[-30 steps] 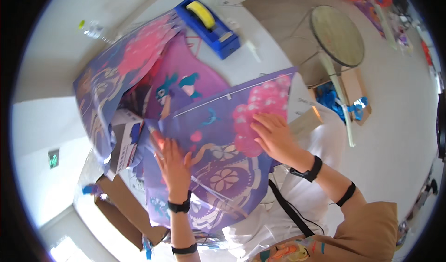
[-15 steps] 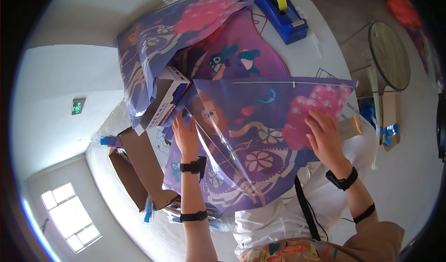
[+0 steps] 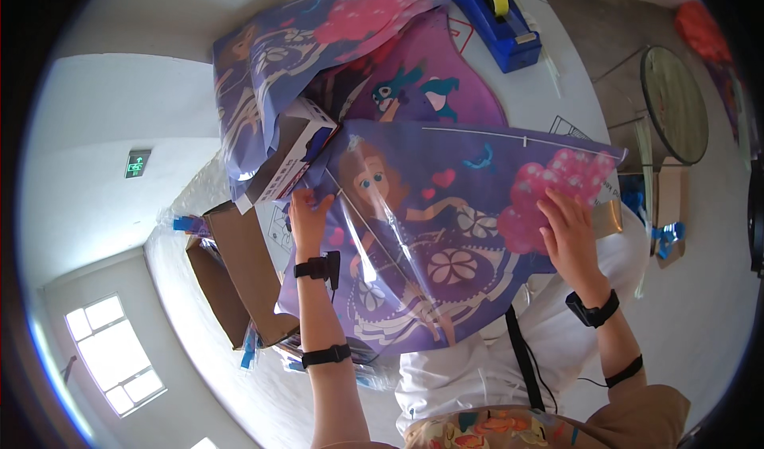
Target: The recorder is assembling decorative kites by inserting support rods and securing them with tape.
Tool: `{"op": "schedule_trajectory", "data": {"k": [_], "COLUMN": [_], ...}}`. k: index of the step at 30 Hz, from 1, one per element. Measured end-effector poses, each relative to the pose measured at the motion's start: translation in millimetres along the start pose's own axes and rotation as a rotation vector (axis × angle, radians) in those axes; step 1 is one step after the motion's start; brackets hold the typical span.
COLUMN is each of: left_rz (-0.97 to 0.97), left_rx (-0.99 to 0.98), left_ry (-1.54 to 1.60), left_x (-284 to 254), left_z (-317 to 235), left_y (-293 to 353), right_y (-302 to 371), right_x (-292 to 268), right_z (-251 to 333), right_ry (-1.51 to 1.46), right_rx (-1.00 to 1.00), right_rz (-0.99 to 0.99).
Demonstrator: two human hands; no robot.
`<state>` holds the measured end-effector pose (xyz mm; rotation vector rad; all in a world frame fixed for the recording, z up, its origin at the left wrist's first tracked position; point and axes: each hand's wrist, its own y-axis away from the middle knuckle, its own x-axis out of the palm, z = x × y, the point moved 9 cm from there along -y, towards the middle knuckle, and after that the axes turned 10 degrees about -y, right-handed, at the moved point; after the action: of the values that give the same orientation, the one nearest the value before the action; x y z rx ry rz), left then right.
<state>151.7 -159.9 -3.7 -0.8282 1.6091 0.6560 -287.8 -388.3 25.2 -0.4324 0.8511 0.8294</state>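
Note:
A purple kite, printed with a cartoon girl in a wide skirt and pink balloons, is spread across my lap and the table's near edge. Thin rods run along its upper edge and diagonally down its left part, where the sheet shines. My left hand is at its left edge, thumb held apart from the fingers, beside a small printed box. On the balloons at the right, my right hand lies flat with fingers spread. The undersides of both hands are hidden.
More printed kite sheets are heaped on the white table. Behind them stands a blue tape dispenser with yellow tape. An open cardboard box is at the left, and a round stool at the right.
The kite is spread flatter, and the girl's printed face shows more fully. My left hand has shifted slightly left, its thumb now farther out. My right hand stays over the balloons.

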Motion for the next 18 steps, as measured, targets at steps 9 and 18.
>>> {"op": "schedule_trajectory", "data": {"k": [9,18], "left_rz": [-0.052,0.041], "left_rx": [0.082,0.077], "left_ry": [-0.212,-0.317], "left_x": [13.3,18.0], "left_z": [-16.7,-21.2], "left_y": [29.4,65.5], "right_y": [6.3,4.9], "right_x": [-2.6,-0.9], "right_z": [-4.3,-7.8], "right_ry": [0.015,0.033], "right_rx": [0.006,-0.008], "right_rz": [-0.009,-0.012]}}
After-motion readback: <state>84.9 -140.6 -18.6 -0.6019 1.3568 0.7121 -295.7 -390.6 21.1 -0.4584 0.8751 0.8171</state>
